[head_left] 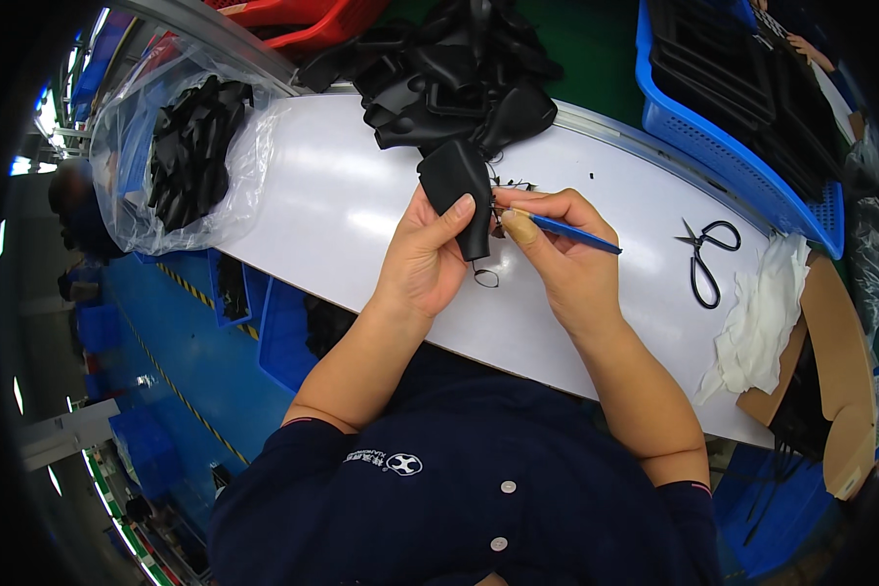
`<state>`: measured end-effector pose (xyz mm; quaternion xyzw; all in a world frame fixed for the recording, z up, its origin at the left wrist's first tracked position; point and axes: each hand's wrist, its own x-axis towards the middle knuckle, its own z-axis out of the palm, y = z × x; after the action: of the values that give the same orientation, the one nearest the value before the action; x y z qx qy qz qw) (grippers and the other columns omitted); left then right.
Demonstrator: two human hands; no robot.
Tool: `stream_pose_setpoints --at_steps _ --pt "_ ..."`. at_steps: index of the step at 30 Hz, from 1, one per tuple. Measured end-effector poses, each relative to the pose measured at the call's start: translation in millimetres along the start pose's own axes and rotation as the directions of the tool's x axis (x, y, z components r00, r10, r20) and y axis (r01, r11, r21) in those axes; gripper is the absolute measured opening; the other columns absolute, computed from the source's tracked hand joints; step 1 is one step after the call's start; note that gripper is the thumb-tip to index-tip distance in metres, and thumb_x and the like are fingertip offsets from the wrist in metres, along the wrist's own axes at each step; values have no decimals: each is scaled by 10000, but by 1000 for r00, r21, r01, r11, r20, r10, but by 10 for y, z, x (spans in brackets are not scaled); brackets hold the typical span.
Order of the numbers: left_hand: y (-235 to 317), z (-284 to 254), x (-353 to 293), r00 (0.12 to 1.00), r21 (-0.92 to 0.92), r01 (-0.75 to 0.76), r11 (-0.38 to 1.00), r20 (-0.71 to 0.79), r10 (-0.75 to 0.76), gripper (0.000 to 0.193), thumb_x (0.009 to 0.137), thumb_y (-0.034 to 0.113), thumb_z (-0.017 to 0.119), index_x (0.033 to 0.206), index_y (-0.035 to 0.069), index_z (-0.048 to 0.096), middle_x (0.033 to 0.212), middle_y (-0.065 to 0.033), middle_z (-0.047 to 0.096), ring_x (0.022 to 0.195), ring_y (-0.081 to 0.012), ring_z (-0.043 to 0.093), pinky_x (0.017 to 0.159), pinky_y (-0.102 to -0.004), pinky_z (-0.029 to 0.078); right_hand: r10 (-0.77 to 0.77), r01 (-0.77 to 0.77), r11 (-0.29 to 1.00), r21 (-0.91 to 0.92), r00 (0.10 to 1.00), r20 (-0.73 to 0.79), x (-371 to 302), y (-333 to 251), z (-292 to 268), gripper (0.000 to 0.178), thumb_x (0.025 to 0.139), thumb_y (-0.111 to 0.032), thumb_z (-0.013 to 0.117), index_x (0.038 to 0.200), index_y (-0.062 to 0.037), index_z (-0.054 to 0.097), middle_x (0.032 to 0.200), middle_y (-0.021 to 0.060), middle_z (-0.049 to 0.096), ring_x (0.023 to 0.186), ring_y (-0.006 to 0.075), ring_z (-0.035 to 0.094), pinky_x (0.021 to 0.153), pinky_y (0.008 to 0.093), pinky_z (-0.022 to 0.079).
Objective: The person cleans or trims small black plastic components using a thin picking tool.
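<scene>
My left hand [423,256] is closed around a black moulded plastic part [456,181], wide at the top and narrowing to a neck, with the thumb pressed on its face. A thin dark loop [486,279] shows just below the neck. My right hand [578,269] pinches a slim blue-handled tool [581,235] like a pen, its tip at the right edge of the part. The tip itself is too small to make out. Something yellowish covers the right thumb's end. Thin black scraps [514,185] lie on the white table [332,186] just beyond that hand.
A heap of similar black parts [439,73] lies at the table's far edge. On the left stands a clear plastic bag [254,181] of black pieces. Black-handled scissors [703,269], white cloths [760,322] and a cardboard box [835,342] are rightward. A blue crate [713,156] holds black frames.
</scene>
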<state>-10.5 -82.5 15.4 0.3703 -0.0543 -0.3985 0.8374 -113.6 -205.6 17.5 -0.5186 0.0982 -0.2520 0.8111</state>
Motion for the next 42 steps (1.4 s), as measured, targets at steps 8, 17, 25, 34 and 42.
stream_pose_setpoints --at_steps 8,17,25,34,42 --pt "16 32 -23 1000 16 -10 1000 -5 10 348 907 14 640 1216 50 485 1068 -76 621 982 -154 619 878 -305 529 -116 115 981 -158 993 5 -10 35 14 143 862 -32 721 979 9 649 1072 126 697 981 169 657 875 299 525" --pt "-134 222 -124 971 87 -182 979 -139 193 396 904 -27 635 1230 68 431 1138 -62 586 1051 -140 601 943 -301 506 -582 588 482 -649 769 263 44 79 -14 223 741 53 751 923 -6 636 1004 162 713 846 285 691 734 313 554" --pt "-133 204 -183 989 33 -114 993 -89 116 415 910 15 651 1259 93 439 1116 -38 582 969 -133 597 860 -290 519 -505 354 778 -519 844 -180 154 11 -127 113 869 8 695 951 26 620 985 133 720 843 153 677 743 271 536" --pt "-1 -37 -72 982 -213 174 961 111 -154 526 995 160 533 1478 154 326 1233 -108 525 866 -134 533 773 -253 489 -257 185 611 -770 966 29 215 -96 -312 204 939 -216 667 929 -13 650 998 110 712 835 137 644 757 271 487" --pt "-115 -2 -105 984 49 161 986 69 -165 572 1032 216 468 1548 176 226 1258 -133 523 824 -138 533 697 -259 486 1 -21 960 -279 998 -70 183 -165 -151 199 973 -186 622 1080 -25 578 1109 120 674 945 126 628 796 254 502"
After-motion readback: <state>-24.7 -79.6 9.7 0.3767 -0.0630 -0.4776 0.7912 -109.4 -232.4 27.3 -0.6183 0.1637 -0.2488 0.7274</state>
